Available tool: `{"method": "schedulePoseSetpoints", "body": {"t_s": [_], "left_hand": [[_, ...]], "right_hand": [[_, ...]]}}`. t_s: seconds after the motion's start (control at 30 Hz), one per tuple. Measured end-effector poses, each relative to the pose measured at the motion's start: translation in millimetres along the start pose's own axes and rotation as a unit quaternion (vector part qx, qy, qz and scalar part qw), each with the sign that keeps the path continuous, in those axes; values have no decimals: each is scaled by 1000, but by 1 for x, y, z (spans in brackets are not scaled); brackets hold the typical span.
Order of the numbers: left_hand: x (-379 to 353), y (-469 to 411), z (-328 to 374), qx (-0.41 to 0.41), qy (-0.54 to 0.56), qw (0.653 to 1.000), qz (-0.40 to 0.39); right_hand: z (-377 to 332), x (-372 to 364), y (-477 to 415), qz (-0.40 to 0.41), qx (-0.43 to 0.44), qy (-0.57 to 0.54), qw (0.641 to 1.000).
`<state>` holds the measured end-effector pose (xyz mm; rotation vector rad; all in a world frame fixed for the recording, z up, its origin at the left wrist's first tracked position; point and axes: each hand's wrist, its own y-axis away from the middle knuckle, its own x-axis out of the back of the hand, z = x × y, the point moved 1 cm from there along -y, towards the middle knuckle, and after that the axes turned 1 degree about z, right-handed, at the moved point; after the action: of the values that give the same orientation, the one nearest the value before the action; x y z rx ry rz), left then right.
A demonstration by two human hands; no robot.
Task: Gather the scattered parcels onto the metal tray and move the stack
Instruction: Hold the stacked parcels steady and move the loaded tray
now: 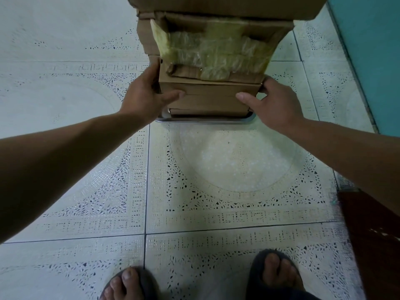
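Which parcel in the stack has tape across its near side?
The middle parcel: wrinkled yellowish tape covers its near face. The top parcel and the lower parcel, gripped by the left hand and right hand, show bare cardboard.

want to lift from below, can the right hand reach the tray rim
Probably yes: the right hand holds the parcel stack just above the metal tray, whose near rim lies bare, nothing between.

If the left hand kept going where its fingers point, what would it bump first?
Cardboard: the left hand holds the parcel stack, fingers along its left side, so it would probably just slide along that side. Depth is unclear.
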<state>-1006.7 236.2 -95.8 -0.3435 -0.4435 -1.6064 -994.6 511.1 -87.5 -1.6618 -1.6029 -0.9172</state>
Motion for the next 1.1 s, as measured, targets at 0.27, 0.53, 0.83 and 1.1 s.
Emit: {"method": "schedulePoseSetpoints", "body": {"t_s": [0.27, 0.53, 0.83, 1.1], "left_hand": [[1, 4, 5, -25, 47, 999, 12], [-2, 6, 1, -11, 78, 995, 65], [-6, 7, 1, 3, 114, 988, 101], [-5, 4, -2, -3, 126, 989, 81]], "right_hand": [[-8, 7, 1, 34, 17, 4, 999], [-11, 8, 1, 57, 24, 27, 998], [-10, 7, -2, 64, 22, 15, 998], [-9, 9, -1, 58, 33, 6, 998]]}}
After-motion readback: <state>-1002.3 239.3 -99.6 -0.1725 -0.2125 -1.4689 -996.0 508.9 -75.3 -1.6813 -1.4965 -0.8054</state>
